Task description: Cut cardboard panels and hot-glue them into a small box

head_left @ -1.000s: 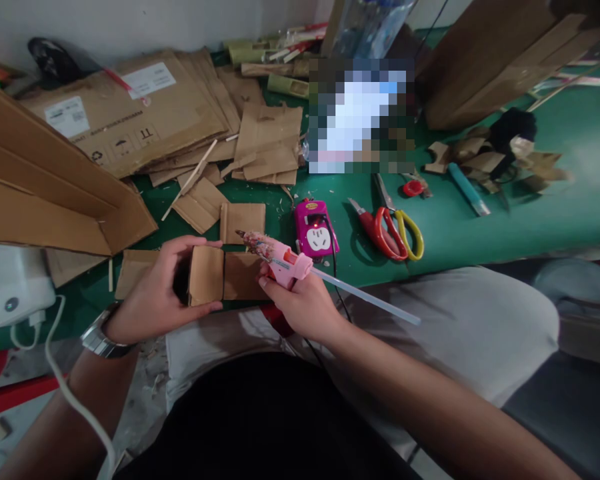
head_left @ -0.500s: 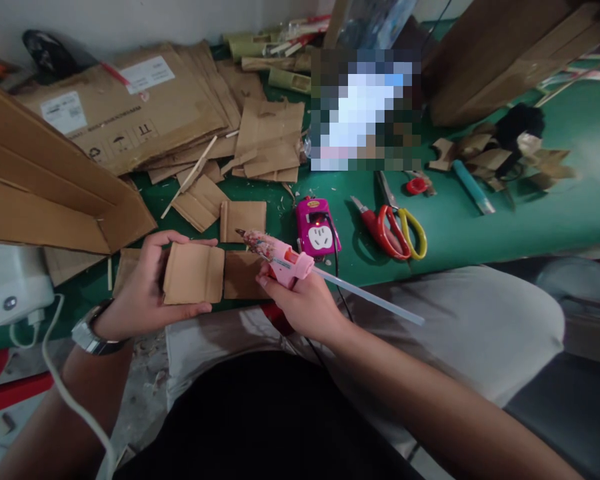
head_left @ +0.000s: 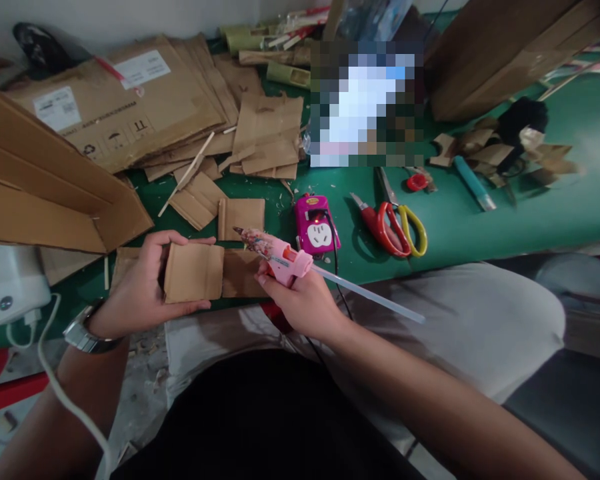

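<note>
My left hand grips a small square cardboard piece by its upper and lower edges. In my right hand is a pink hot glue gun, its dirty nozzle pointing left, above and to the right of that piece. A long clear glue stick sticks out of the gun's back. Under the gun lies another cardboard piece, partly covered. Just beyond it rests a further cardboard square on the green table.
A magenta power socket with a plugged-in cord sits past the gun. To its right lie scissors, red-handled cutters and a teal knife. Flattened cardboard is stacked at the back left; a tall cardboard form stands left.
Both hands keep their hold on the cardboard piece and the glue gun, almost still. The view has shifted very slightly.
</note>
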Tool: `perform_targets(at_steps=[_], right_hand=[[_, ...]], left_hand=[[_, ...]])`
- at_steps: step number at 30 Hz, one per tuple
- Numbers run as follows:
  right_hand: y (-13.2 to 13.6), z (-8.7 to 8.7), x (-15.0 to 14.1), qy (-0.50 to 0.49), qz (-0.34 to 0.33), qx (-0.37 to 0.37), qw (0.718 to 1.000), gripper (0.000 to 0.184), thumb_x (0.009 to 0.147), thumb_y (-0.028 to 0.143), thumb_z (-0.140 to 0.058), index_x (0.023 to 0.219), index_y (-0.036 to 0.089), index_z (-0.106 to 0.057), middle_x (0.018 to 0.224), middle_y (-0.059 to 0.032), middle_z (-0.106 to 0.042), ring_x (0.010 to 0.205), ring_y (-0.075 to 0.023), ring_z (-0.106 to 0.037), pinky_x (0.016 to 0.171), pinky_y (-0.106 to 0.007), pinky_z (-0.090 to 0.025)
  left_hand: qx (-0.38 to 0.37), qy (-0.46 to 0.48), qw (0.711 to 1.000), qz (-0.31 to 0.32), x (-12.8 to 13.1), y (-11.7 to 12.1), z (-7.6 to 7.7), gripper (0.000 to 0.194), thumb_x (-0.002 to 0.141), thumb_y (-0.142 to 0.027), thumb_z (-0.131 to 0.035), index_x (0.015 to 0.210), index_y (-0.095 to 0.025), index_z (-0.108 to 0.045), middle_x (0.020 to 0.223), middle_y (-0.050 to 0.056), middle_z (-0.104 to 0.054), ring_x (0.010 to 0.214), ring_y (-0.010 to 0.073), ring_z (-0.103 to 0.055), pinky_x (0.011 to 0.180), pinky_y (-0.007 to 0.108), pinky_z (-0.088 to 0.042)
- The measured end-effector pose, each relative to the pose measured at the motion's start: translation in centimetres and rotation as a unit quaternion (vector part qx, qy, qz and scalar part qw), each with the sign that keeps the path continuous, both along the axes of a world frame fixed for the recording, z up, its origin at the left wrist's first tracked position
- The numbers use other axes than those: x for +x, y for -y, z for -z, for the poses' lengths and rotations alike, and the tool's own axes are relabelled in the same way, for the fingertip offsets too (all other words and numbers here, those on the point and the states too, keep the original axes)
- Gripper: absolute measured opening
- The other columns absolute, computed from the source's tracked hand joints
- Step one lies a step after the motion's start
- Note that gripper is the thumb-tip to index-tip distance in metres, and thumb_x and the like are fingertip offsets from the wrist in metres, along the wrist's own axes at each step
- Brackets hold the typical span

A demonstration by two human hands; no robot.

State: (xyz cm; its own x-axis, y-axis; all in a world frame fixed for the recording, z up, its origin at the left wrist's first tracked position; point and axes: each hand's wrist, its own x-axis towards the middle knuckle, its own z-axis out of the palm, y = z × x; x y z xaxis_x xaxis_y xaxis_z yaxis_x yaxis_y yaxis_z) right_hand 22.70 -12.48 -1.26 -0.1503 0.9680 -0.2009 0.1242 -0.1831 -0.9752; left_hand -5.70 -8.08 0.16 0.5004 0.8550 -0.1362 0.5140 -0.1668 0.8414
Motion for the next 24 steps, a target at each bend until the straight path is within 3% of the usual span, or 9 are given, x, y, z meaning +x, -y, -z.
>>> perform_targets(at_steps=[4,10,19,24], right_hand=[[0.05,0.07,-0.02,0.008,-0.002,-0.001,1.000,0.006,0.097,0.028,-0.064,0.100,0.025,-0.069,0.128,-0.0098,-0.075,0.116,-0.0270,-0.071,0.110,-0.049,-0.058],[0.00,0.10,-0.02,0.011,-0.001,0.010,1.000,0.007,0.098,0.029,-0.065,0.094,0.024,-0.069,0.131,-0.0108,-0.075,0.120,-0.0280,-0.071,0.111,-0.048,-0.057],[0.00,0.16,-0.05,0.026,-0.001,0.014,1.000,0.009,0.097,0.027,-0.067,0.103,0.024,-0.074,0.128,-0.0105,-0.078,0.118,-0.0294,-0.073,0.110,-0.050,-0.058],[-0.04,0.21,-0.10,0.033,-0.006,0.021,0.999,0.006,0.097,0.024,-0.066,0.097,0.024,-0.072,0.129,-0.0101,-0.077,0.123,-0.0286,-0.072,0.113,-0.047,-0.056]], left_hand=[[0.010,0.000,1.000,0.004,0.27,0.04,-0.21,0.086,0.082,-0.034,-0.097,0.140,-0.026,-0.034,0.164,0.021,-0.056,0.147,0.0351,-0.062,0.118,0.051,-0.056],[0.062,-0.030,0.997,0.015,0.35,0.12,0.07,0.089,0.080,-0.041,-0.096,0.148,-0.026,-0.040,0.159,0.018,-0.060,0.145,0.0374,-0.063,0.120,0.059,-0.055],[0.101,-0.053,0.993,0.014,0.68,0.26,0.17,0.090,0.079,-0.047,-0.096,0.149,-0.026,-0.043,0.155,0.015,-0.065,0.138,0.0334,-0.069,0.113,0.050,-0.061],[0.101,-0.070,0.992,0.025,0.92,0.19,-0.07,0.087,0.082,-0.045,-0.094,0.150,-0.025,-0.044,0.154,0.013,-0.064,0.138,0.0314,-0.068,0.112,0.044,-0.060]])
